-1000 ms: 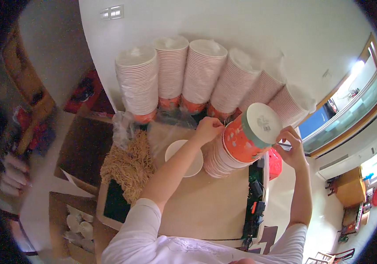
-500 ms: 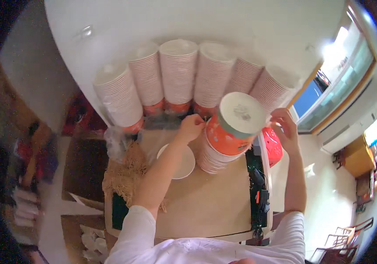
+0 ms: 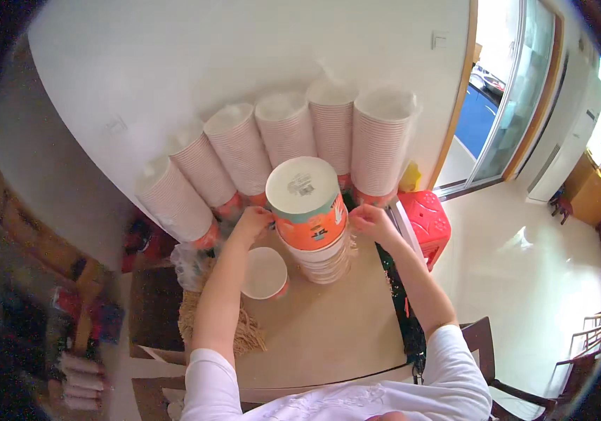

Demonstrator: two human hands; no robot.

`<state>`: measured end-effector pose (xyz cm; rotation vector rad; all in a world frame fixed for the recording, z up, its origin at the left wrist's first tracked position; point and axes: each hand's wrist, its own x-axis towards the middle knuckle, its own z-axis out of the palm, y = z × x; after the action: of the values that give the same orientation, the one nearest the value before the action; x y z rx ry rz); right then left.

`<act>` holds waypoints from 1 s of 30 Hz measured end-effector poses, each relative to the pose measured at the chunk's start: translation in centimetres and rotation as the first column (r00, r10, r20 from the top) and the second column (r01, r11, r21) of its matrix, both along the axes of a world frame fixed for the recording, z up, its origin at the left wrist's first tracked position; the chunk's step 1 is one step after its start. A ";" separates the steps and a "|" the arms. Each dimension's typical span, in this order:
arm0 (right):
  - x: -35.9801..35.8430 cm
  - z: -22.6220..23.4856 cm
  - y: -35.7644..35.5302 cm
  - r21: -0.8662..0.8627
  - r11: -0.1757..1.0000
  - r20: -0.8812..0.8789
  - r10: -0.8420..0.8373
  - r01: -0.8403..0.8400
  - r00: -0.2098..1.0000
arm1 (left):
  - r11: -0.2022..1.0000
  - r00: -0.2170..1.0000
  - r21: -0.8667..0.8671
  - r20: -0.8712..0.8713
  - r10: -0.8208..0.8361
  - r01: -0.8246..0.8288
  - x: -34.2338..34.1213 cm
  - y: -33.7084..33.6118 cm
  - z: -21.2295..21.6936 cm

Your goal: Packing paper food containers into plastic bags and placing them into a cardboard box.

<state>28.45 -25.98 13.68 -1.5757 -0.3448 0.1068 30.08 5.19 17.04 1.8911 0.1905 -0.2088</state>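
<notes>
An upside-down stack of paper buckets (image 3: 307, 231), orange and teal with a pale base on top, stands in the middle of the table. My left hand (image 3: 253, 224) is at its left side, fingers pinched together near the bucket's edge. On the other side my right hand (image 3: 372, 223) also has its fingers closed, close to the orange wall. What either pinch holds is too small to make out. Tan cords stick out from the stack's lower right side. A single open white bucket (image 3: 265, 274) stands upright beside my left forearm.
Several tall stacks of white paper buckets (image 3: 385, 140), some in clear plastic, line the wall. A bundle of tan cords (image 3: 248, 333) lies at the table's left. A red stool (image 3: 428, 223) stands right of the table, a dark chair (image 3: 479, 358) at the near right.
My view has swung to the right, so the scene sits further left. Both hands are still at the sides of the bucket stack, the right one now lower and closer to its wall.
</notes>
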 end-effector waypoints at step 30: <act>2.2 -2.6 0.2 -0.143 0.983 0.337 -0.063 0.117 0.939 | 0.937 0.802 -0.082 0.495 0.334 -0.340 -6.9 -3.6 -6.1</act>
<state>30.68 -25.79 11.09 -1.7699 -0.5363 -0.2106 23.15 1.55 10.95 1.8198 0.1662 0.5333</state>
